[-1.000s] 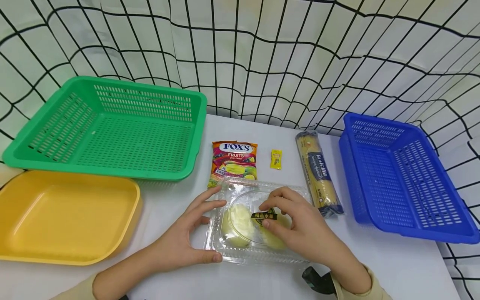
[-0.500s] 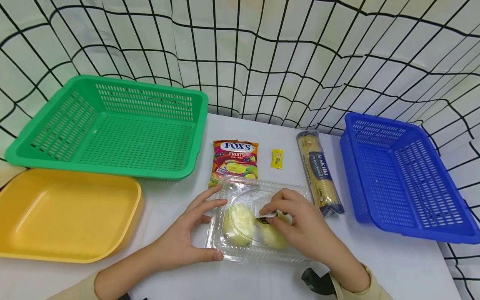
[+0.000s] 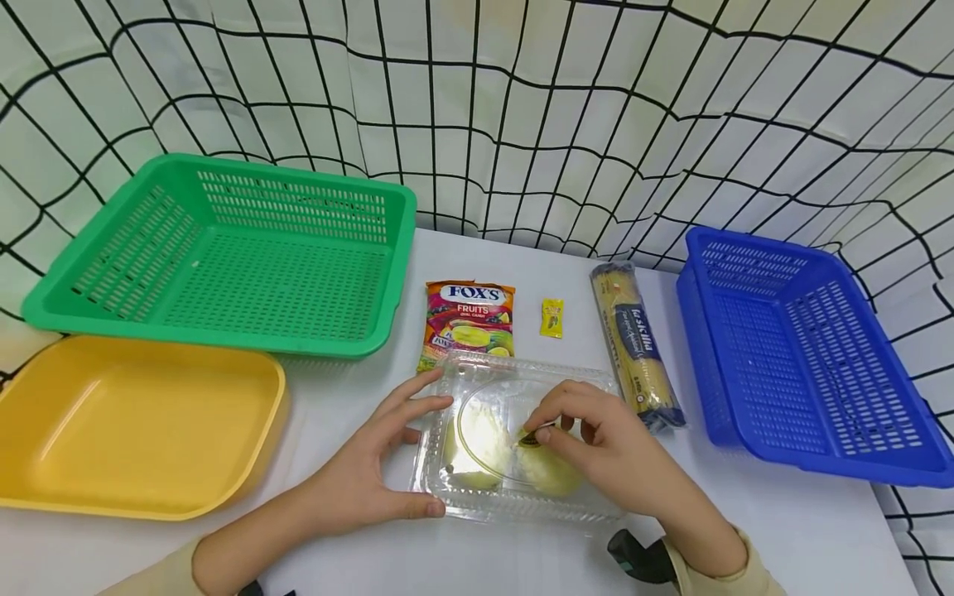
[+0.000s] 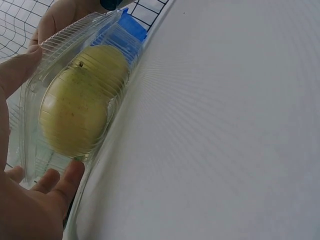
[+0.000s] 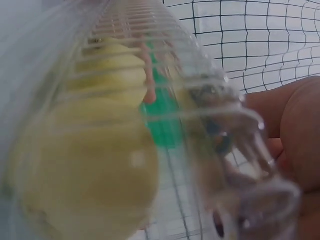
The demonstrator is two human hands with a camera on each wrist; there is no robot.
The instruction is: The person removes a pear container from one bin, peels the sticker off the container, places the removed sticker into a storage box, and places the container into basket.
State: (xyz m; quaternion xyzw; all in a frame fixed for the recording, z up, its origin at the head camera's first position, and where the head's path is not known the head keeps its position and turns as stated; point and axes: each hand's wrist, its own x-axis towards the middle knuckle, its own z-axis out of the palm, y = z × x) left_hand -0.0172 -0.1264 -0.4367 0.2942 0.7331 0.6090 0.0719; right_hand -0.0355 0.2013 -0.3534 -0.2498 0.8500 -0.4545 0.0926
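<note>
A clear plastic clamshell box (image 3: 522,513) lies on the white table near the front edge, with two yellow-green fruits (image 3: 477,455) inside. My left hand (image 3: 431,455) grips the box's left end, thumb at the front corner and fingers at the back. My right hand (image 3: 538,432) rests on the lid and pinches a small dark label (image 3: 531,439) between thumb and forefinger. In the left wrist view a fruit (image 4: 75,115) shows through the ribbed wall, with my fingers (image 4: 62,182) below it. The right wrist view is filled by the blurred box and a fruit (image 5: 85,165).
A green basket (image 3: 224,335) and a yellow tray (image 3: 149,505) stand at the left, a blue basket (image 3: 696,356) at the right. Behind the box lie a Fox's candy bag (image 3: 469,314), a small yellow sachet (image 3: 551,318) and a spaghetti pack (image 3: 633,339).
The dark label lay flat with its lettering showing; now it is lifted and bunched between my right fingertips. The left hand and the box have hardly moved.
</note>
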